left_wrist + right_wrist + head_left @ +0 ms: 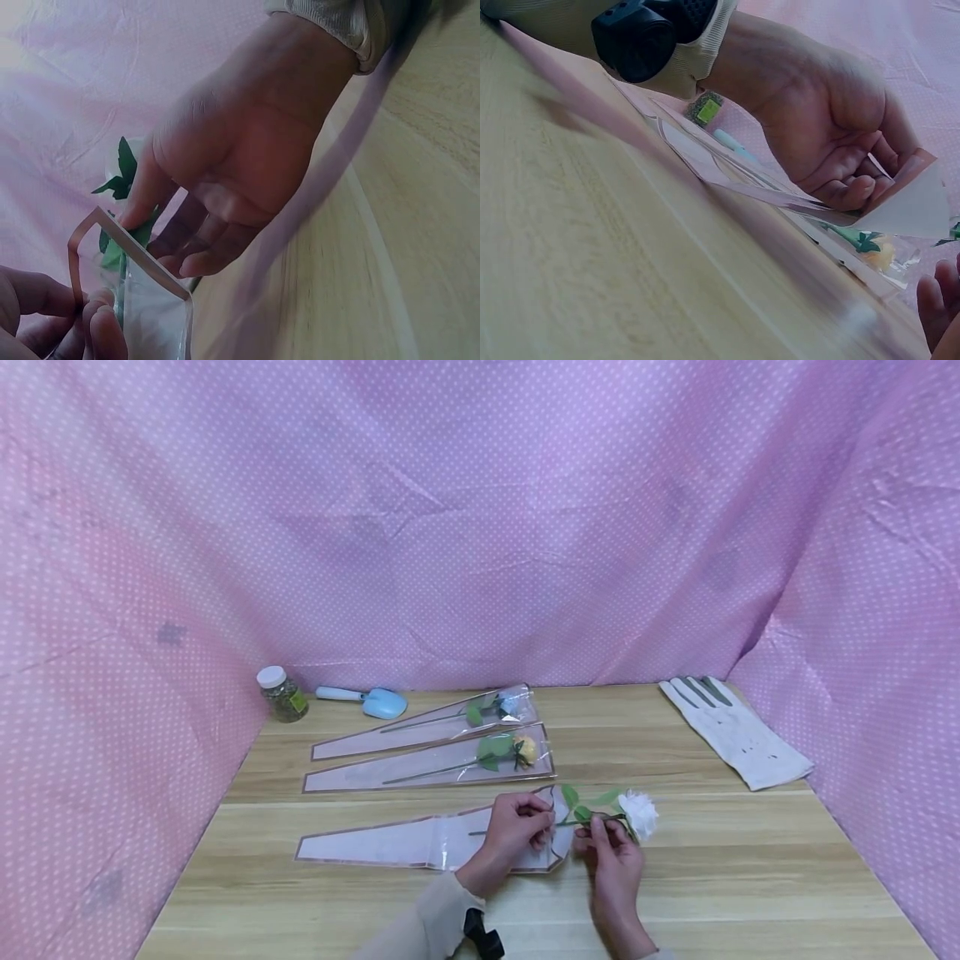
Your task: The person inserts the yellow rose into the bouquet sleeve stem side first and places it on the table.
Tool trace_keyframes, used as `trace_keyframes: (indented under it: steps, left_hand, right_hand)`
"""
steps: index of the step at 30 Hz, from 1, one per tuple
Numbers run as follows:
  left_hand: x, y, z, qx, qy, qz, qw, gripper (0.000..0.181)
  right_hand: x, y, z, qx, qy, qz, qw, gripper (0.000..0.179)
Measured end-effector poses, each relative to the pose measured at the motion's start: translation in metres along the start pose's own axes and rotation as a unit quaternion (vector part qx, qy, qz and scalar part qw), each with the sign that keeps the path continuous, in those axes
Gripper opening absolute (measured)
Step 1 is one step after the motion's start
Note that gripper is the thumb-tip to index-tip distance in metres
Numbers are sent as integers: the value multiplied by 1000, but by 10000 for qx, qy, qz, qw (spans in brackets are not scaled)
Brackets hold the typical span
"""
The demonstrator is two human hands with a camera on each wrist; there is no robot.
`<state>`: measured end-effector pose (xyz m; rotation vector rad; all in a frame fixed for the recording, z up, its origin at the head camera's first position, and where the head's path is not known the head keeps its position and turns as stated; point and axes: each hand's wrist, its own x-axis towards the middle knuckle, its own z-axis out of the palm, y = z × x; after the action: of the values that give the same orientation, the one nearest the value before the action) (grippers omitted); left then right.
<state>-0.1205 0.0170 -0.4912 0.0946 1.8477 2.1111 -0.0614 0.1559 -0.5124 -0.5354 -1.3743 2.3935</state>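
Observation:
A white flower (637, 815) with green leaves lies with its stem partly inside a clear, brown-edged flower sleeve (375, 845). My left hand (517, 831) pinches the sleeve's mouth by its edge; in the left wrist view its fingers (101, 322) grip the brown rim. With my right hand (618, 868) I hold the stem just below the bloom, outside the sleeve. The left hand (832, 127) also shows large in the right wrist view, holding the lifted sleeve edge (915, 195). Part of the stem is hidden behind the fingers.
Behind lie two more sleeves, one with a yellow flower (525, 750), one with a pale blue flower (510, 703). A lidded jar (283, 695) and a blue trowel (382, 702) are at the back left, a white glove (738, 735) at the right. Pink dotted cloth (480, 568) surrounds the table.

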Motion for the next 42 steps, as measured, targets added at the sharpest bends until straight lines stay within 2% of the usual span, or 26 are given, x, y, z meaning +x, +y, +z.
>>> trace_keyframes:
  steps: [7,13,21,31,38,42]
  left_hand:
    - [1,-1,1,-76,34,52,10000,18]
    - [1,-3,1,-97,91,40,9999,19]
    - [1,-3,2,-65,241,0,9997,18]
    - [2,-2,0,-148,208,-1,9997,18]
    - [2,-1,1,-113,218,47,9997,15]
    - [1,0,2,-77,237,30,9997,15]
  right_hand:
    - [-1,-2,1,-145,67,230,9996,16]
    - [0,-5,1,-91,364,440,9983,6]
    - [3,-3,-1,228,745,368,9963,8]
    - [3,-3,-5,877,447,390,9944,12]
    - [4,-4,-3,669,538,461,9952,3]
    - [2,-3,-1,496,578,429,9962,6]
